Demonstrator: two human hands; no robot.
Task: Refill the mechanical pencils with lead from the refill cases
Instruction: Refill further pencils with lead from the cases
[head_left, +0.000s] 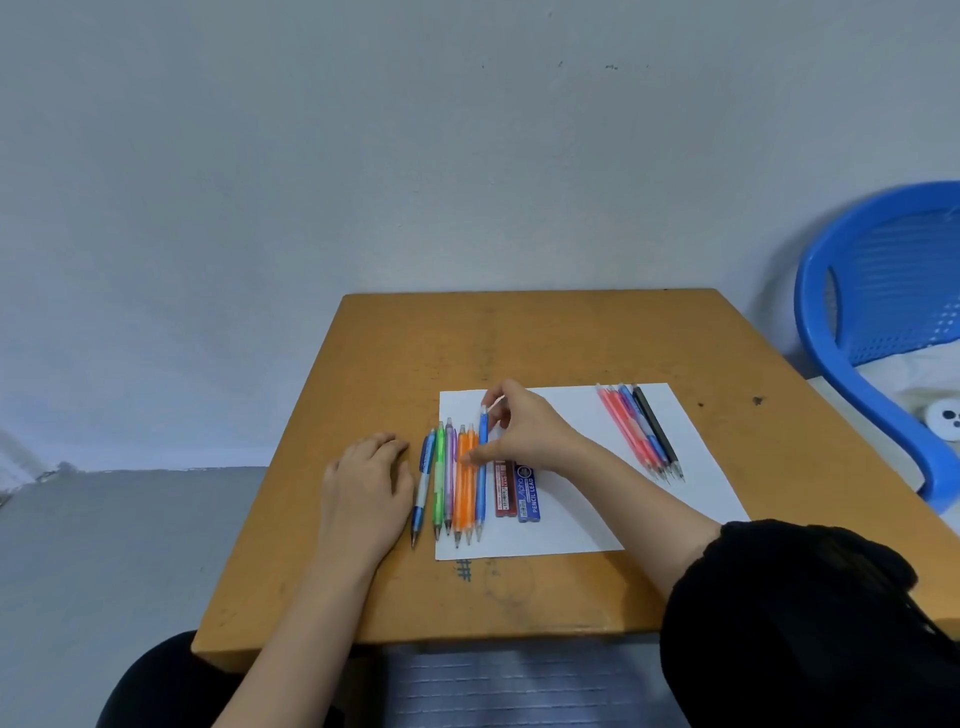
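Note:
A row of mechanical pencils lies at the left edge of a white paper sheet (582, 499): blue-white (422, 488), green (439, 478), purple (450, 475), two orange (465, 488) and a blue pencil (482, 488). Two lead refill cases, dark red (505, 493) and blue (529, 496), lie just right of them. My right hand (524, 431) reaches over the blue pencil's top end. Its fingertips pinch a small pale piece (497, 402), and its thumb lies across the blue pencil. My left hand (369, 478) rests on the table beside the row, holding nothing.
A second bunch of pencils, red, blue and black (641, 431), lies at the paper's far right corner. The wooden table (519, 338) stands against a pale wall. A blue plastic chair (872, 312) stands at the right.

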